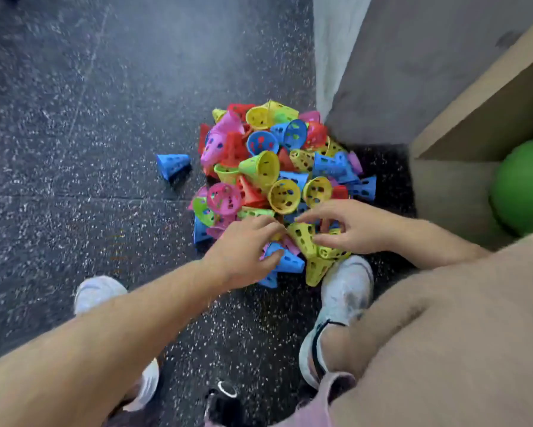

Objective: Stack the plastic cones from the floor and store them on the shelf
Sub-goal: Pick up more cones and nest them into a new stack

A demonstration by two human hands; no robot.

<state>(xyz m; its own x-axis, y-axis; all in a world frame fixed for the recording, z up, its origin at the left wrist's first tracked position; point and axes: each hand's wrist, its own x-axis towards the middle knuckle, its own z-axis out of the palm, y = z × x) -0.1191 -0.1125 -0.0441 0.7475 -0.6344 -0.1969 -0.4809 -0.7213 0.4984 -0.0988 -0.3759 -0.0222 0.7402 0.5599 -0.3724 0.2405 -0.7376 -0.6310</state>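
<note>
Yellow cone [302,239] is sitting pinched in the right hand [356,229] at the pile's [259,167] six o'clock; left hand [243,254] is curling over cones, grip unclear.

- L forearm [120,328]: bare, comes in from lower left, stretched fwd.
- L hand [246,251]: palm down, fingers bent downward, thumb out to the side. Blurred, so can't tell if it grips anything.
- R forearm [419,238]: bare, comes in from the right.
- R hand [348,226]: fingers arched, index pointing twd L hand, thumb + fingers curled round yellow cone [303,238].
- Fingertips of both hands near each other.
</note>
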